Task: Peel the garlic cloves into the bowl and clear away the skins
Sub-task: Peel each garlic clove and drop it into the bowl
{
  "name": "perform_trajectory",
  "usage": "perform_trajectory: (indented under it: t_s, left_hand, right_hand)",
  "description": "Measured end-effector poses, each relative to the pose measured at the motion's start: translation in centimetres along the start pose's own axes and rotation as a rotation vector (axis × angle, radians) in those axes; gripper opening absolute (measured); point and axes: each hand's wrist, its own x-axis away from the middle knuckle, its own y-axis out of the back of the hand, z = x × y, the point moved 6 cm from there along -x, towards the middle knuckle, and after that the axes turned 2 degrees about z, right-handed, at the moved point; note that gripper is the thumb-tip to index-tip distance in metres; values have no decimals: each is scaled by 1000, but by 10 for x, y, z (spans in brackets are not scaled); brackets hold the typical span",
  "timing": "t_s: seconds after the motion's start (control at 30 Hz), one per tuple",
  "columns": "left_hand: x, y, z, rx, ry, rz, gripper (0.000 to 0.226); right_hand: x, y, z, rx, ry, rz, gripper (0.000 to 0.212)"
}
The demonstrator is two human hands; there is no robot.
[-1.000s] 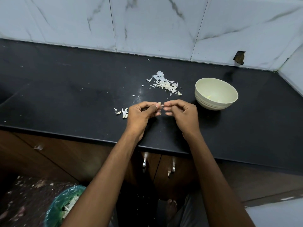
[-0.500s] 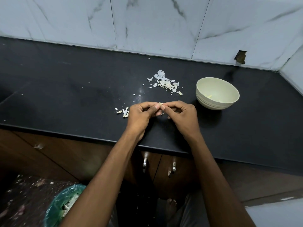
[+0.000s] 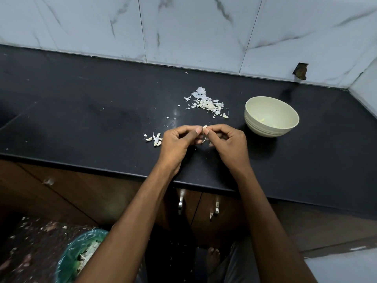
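Observation:
A small pale garlic clove [image 3: 204, 127] is pinched between the fingertips of my left hand [image 3: 179, 142] and my right hand [image 3: 227, 142], just above the black counter [image 3: 81, 119]. A strip of skin hangs below it between the hands. The cream bowl [image 3: 271, 116] stands to the right of my right hand, with pale peeled bits inside. A heap of loose skins [image 3: 207, 104] lies behind my hands. A few unpeeled cloves [image 3: 156, 138] lie just left of my left hand.
White marble tiles [image 3: 193, 31] back the counter, with a dark hole [image 3: 300, 71] in one. Below the counter edge are brown cabinet doors with metal handles [image 3: 180, 203]. A bin with a green liner [image 3: 79, 256] stands on the floor at lower left.
Both hands stay together over the counter. The clove now shows more plainly above the thumbs, and a strip of skin hangs below it.

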Motion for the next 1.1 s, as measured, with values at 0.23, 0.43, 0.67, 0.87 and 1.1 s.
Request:
perform_trajectory:
  t_s: [0.23, 0.43, 0.67, 0.87, 1.1]
  left_hand:
    - [-1, -1, 4, -50, 58, 8, 23]
    - [1, -2, 3, -52, 49, 2, 22]
    - [2, -4, 3, -57, 57, 8, 22]
    - [2, -2, 2, -36, 64, 24, 18]
    - [0, 2, 6, -21, 66, -33, 20]
  right_hand:
    - [-1, -6, -5, -32, -63, 82, 12]
    - [-1, 2, -6, -49, -72, -46, 11]
    - [1, -1, 0, -22, -33, -23, 8]
    - [1, -2, -3, -55, -68, 13, 11]
    - [1, -7, -1, -120, -71, 91, 11]
